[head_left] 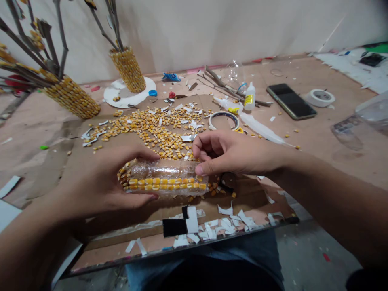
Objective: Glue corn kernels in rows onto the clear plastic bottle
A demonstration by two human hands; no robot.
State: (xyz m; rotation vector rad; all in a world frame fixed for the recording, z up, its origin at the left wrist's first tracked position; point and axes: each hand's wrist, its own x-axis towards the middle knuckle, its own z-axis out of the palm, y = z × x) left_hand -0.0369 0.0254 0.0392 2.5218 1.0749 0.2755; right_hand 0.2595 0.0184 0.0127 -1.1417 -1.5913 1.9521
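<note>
A clear plastic cylinder (165, 169) lies sideways in front of me, with two rows of yellow corn kernels (169, 184) along its near side. My left hand (93, 178) is wrapped round its left end, thumb and fingers on opposite sides; more kernels show there beside the palm. My right hand (233, 152) is at the cylinder's right end with its fingers curled. Its thumb tip presses a single corn kernel (199, 178) at the end of the upper row. Behind the cylinder spreads a pile of loose kernels (157, 127) on cardboard.
Two kernel-covered vases (71, 95) with branches stand at the back left, one on a white disc (113, 93). Glue bottles (249, 97), a tape roll (223, 120), a phone (291, 101) and white tape (320, 98) lie right. Paper scraps (224, 226) line the front edge.
</note>
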